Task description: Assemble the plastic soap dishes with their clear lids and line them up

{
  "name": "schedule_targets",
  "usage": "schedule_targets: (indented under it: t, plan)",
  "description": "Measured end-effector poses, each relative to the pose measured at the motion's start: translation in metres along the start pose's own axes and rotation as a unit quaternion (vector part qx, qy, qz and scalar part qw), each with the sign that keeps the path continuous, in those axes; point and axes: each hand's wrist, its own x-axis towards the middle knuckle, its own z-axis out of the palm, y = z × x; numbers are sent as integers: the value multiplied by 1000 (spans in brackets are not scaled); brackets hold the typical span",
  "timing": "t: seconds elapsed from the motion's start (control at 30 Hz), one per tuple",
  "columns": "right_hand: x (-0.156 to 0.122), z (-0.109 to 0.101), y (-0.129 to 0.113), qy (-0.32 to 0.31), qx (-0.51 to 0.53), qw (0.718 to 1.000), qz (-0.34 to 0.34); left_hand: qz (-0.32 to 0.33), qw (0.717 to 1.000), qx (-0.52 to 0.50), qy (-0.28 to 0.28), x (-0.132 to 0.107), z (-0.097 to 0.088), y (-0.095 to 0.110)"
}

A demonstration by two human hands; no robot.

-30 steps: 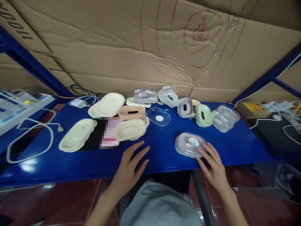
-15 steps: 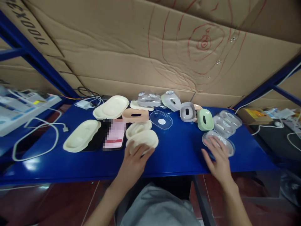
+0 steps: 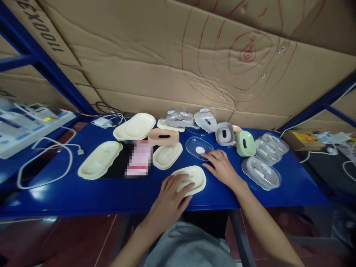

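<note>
A cream oval tray (image 3: 198, 177) lies near the front edge of the blue table. My left hand (image 3: 174, 189) holds it from the left, fingers over its hollow and the thumb by the near rim. A clear oval lid (image 3: 190, 146) with a round white sticker is farther back. My right hand (image 3: 222, 167) grips the lid's right near edge with its fingertips. Between them and the phone sits another cream oval tray (image 3: 167, 155). Behind that stands a peach oval cover (image 3: 163, 137) with a dark slot.
A partly blurred phone (image 3: 138, 159) lies by a larger cream tray (image 3: 100, 161). Grey (image 3: 224, 134) and green (image 3: 245, 144) slotted boxes stand right of the lid. Lidded clear cases (image 3: 261, 172) fill the right. A white cable (image 3: 69, 163) loops at left; cardboard (image 3: 139, 55) walls the back.
My left hand has brought the upper cream tray right and toward me, off the other one. My right hand has left the clear case and moved left to the lid, which has shifted slightly toward me.
</note>
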Motion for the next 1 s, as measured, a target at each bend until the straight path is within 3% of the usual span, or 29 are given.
schedule_targets:
  t: [0.2,0.27,0.37,0.43,0.5,0.6,0.67,0.83,0.9,1.0]
  plan:
    - [-23,-23,21,76,-49,993,69,-5,1000,-28,-3,3,-6,2]
    - [-27,-32,35,115,-101,975,159,9,997,-69,-17,2,-9,1]
    - [-31,-39,62,124,-173,922,324,28,992,-121,-21,1,-11,0]
    - [-31,-40,78,119,-178,904,369,27,993,-119,2,0,-10,0]
    - [-30,-44,87,144,-171,901,372,23,994,-103,18,0,-9,0]
    - [-29,-53,83,207,-164,904,335,5,996,-94,8,-2,-8,1]
    - [-33,-58,67,226,-145,924,271,-19,995,-102,2,-5,-8,1]
    - [-66,-41,-7,154,-42,986,56,-86,986,-141,9,-10,-4,-1]
    - [-82,-28,-36,124,13,992,-12,-90,985,-145,9,-11,-2,-2]
    - [-97,-12,-66,95,63,992,-50,-77,989,-127,9,-9,-2,-2]
